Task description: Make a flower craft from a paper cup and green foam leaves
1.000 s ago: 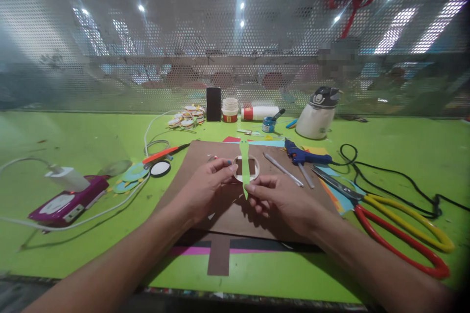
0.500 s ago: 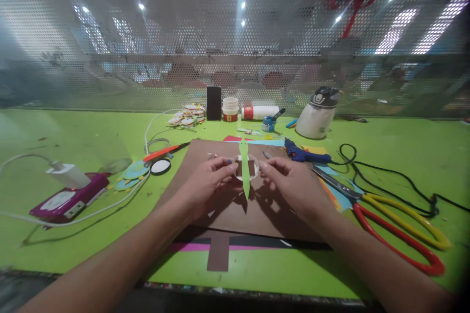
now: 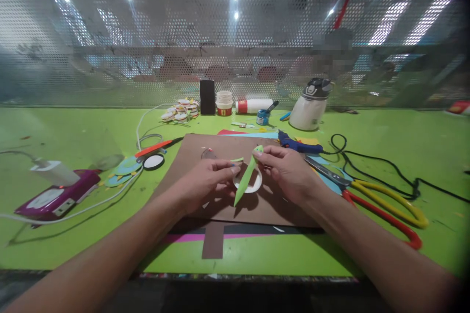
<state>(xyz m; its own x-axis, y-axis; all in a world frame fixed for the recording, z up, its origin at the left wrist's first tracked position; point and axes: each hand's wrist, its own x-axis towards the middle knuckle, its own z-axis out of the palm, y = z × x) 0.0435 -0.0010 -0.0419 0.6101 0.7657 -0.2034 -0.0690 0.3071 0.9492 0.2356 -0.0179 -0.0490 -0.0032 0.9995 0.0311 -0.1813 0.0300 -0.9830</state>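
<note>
My left hand [image 3: 205, 183] is closed, thumb and fingers pinching the left side of a white ring [image 3: 259, 182]. A light-green paper strip [image 3: 245, 179], pointed at its lower end and with small dark eye spots at its head, slants across the ring. My right hand [image 3: 290, 168] pinches that strip near its head, close to the ring's right side. Beside my left fingertips a short piece of green paper [image 3: 238, 160] sticks out. Both hands are above a brown board [image 3: 191, 149]; whether the strip is fixed to the ring I cannot tell.
Large scissors [image 3: 385, 200] with red and yellow handles and a blue glue gun [image 3: 299, 145] lie to the right. A purple power strip [image 3: 58, 200] and an orange cutter [image 3: 154, 147] are on the left. Paper cups [image 3: 223, 103] and a white kettle-like container [image 3: 310, 110] stand behind.
The green strip has tilted, its head swinging right and its tip left. My right hand has moved from the ring's side to the strip's head. The view has shifted slightly.
</note>
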